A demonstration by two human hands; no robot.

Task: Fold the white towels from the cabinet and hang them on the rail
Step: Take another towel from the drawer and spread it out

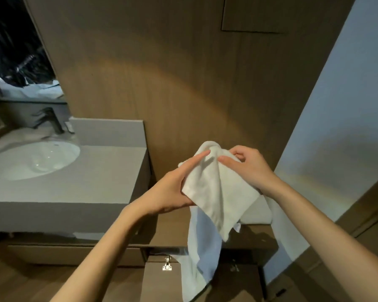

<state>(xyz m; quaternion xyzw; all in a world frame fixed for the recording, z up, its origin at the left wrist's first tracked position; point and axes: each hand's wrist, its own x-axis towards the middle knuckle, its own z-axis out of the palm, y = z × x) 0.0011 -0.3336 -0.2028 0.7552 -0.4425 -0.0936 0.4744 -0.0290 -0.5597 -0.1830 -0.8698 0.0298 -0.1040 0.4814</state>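
Closest up: two bare forearms reaching in from the bottom corners toward mid-frame. Left hand just below centre, gripping the left side of the white towel, with one long straight finger laid flat along the cloth and the rest tucked behind the fabric, so can't tell how curled. Right hand right of centre, fingers bent and pinched together on the bunched top of the same towel. Towel itself up in the air between both hands, loose end dangling past the lower middle in front of a cabinet door with a shiny hinge. More white cloth on the cabinet shelf just behind the right wrist. Off to the left, a grey counter with a round white sink and dark faucet; mirror in the upper left, wood panelling up the middle.
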